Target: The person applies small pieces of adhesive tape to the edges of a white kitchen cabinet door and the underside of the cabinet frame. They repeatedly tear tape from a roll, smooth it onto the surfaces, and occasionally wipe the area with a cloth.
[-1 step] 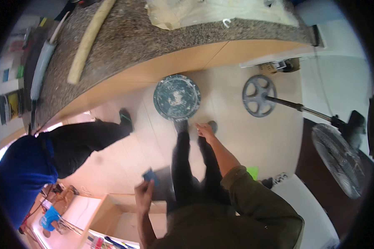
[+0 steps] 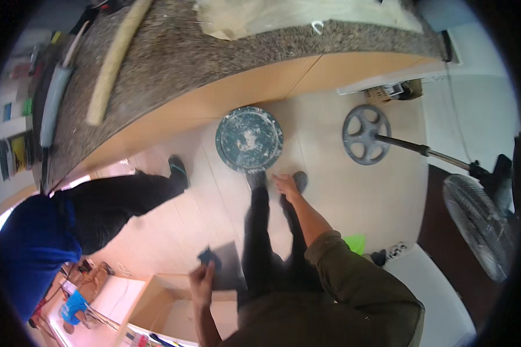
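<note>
My left hand [image 2: 201,282] is closed on a small dark-blue piece [image 2: 209,257], held low on the left. Its kind is too blurred to tell. A flat dark-grey panel [image 2: 230,266] shows beside and behind that piece; I cannot tell whether the two are joined. My right hand [image 2: 285,185] reaches forward in front of my legs, its fingers drawn together and one pointing left. Anything inside it is too small to make out. Nearest to it stands a round green bucket [image 2: 249,139] with a white-spattered top, apart from the fingers and close to the counter front.
A granite counter [image 2: 173,63] runs along the far side with a long pale roll [image 2: 117,63] on it. To the right stands a fan [image 2: 474,225] on a round base [image 2: 366,135]. A co-worker in blue [image 2: 35,248] is at left. A wooden cabinet [image 2: 142,301] is lower left.
The whole view has shifted slightly. The dark-blue piece in my left hand has turned, and more of the grey panel shows. My right hand keeps nearly the same pose.
</note>
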`<state>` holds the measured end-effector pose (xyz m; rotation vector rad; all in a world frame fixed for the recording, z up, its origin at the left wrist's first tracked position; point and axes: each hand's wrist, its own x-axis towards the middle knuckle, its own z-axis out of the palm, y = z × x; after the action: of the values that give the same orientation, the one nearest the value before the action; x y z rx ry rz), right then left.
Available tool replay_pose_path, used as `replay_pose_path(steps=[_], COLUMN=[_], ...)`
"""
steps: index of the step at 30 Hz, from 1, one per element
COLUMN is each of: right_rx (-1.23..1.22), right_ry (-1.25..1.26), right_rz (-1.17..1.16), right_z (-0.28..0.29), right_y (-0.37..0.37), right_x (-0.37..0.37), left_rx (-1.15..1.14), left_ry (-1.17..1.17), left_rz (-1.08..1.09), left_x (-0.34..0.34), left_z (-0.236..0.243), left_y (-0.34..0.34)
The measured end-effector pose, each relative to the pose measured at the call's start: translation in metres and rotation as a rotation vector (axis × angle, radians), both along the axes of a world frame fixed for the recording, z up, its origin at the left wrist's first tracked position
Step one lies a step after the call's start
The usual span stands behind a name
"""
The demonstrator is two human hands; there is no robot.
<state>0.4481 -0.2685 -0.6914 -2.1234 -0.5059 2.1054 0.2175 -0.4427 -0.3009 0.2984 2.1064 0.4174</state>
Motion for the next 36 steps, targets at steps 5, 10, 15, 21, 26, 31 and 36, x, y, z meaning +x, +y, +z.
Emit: replay_pose_path(steps=[5,10,15,21,26,31,36], right_rx=[-0.07,0.097,0.33,0.208,0.469,1.007,1.347], right_ry=[0.027,0.171,0.099,0.06,-0.7,0.094,-0.173], right_rz=[-0.341,-0.295,-0.125,-0.031,0.331,-0.232,0.048], right_z=[-0.138,-0.168,-0.17,-0.178,-0.083,0.181,0.398], right_y=[0.009,0.028,0.063,0.052,0.014,0.008,0.003], right_x=[-0.051,-0.025,0.027,0.159,0.233,0.177,0.115], left_rx=[0.15,0.128,0.286,0.249,0.353,0.424,0.537], left_ry=[0.089,0.033,0.058,0.001,-0.092,-0.168,-0.276], left_rz=[0.504,0.595,0.508,0.088,-0.104,-0.41,-0.701], left_x=[0.011,0.009,0.027,0.043,0.115,0.136,0.148], left_z=[-0.043,-0.06,-0.071,-0.075,-0.07,-0.02,0.04], left_y=[-0.072,-0.067,0.013,0.096,0.138,0.174,0.189])
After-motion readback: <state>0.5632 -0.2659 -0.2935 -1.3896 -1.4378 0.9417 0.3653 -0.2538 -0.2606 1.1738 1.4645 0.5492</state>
